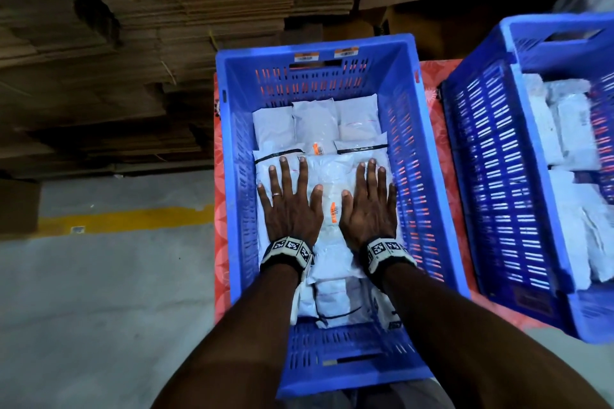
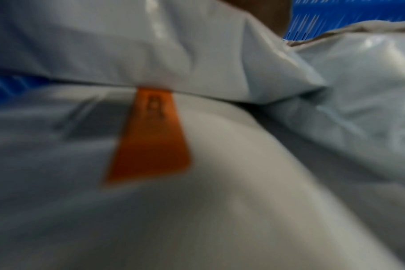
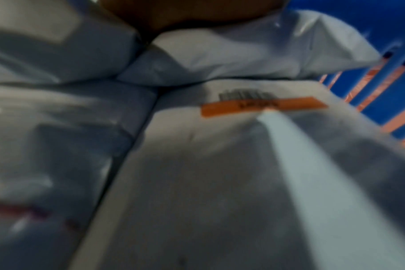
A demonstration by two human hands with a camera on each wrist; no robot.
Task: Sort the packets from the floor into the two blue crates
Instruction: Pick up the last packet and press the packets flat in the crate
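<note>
A blue crate (image 1: 418, 129) in the middle holds several white packets. Both my hands lie flat on the top packet (image 1: 332, 183), fingers spread and straight. My left hand (image 1: 289, 199) presses its left half, my right hand (image 1: 368, 202) its right half. An orange label (image 1: 333, 211) shows between the hands. More packets (image 1: 315, 119) lie at the crate's far end. A second blue crate (image 1: 491, 156) at the right also holds white packets (image 1: 571, 129). The left wrist view shows blurred white packets and an orange label (image 2: 148, 138); the right wrist view shows packets, an orange label (image 3: 261, 106) and the crate wall (image 3: 382, 45).
Both crates stand on a red patterned mat (image 1: 432, 100). Flattened cardboard (image 1: 166, 26) is stacked high behind and to the left. Grey concrete floor (image 1: 99, 309) with a yellow line (image 1: 126, 217) lies at the left. A brown box (image 1: 16, 209) sits at the left edge.
</note>
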